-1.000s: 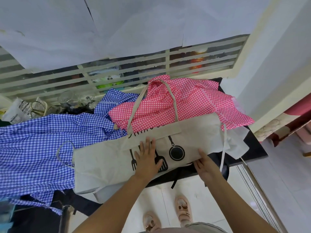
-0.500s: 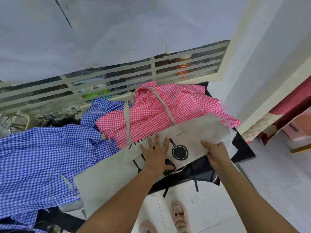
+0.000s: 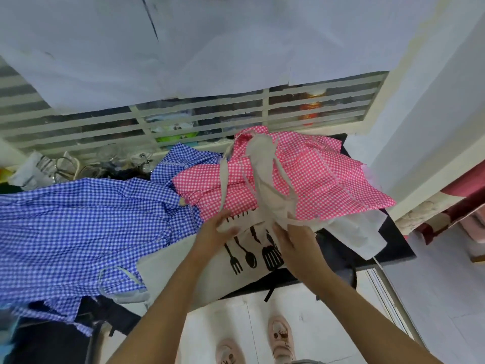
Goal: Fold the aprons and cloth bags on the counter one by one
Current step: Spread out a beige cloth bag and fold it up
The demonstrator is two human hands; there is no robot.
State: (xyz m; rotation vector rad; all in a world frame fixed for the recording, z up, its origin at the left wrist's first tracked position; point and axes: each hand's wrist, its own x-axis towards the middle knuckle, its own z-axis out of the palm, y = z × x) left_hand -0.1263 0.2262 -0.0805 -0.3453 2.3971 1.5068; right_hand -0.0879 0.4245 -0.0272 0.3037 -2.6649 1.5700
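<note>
While the black counter (image 3: 393,248) lay under a spread of cloth, the blue gingham apron (image 3: 86,219) covered its left part, rumpled, with its near edge hanging over the front. Behind it, against the slatted window grille (image 3: 199,119), stood some clear glassware (image 3: 110,158), too blurred to tell apart. A beige strap loop (image 3: 118,274) rested on the blue apron's near corner.

Just right of that, the beige cloth bag (image 3: 178,269) lay at the counter's front edge, its left end overlapping the blue apron and its face showing a black fork, spoon and spatula print (image 3: 249,256). The left hand (image 3: 212,232) gripped the bag's upper edge beside the black lettering, fingers curled into the fabric. The right hand (image 3: 296,240), close beside it, was closed on a gathered bunch of the same beige cloth, which rose in a twisted fold up over the pink gingham apron (image 3: 328,179). A bag handle (image 3: 223,179) trailed across the pink apron too.

The pink apron sat heaped at the back right, touching the blue one. A white cloth (image 3: 354,232) stuck out from under its right edge. Below the counter, on pale floor tiles, were the person's pink shoes (image 3: 280,334).
</note>
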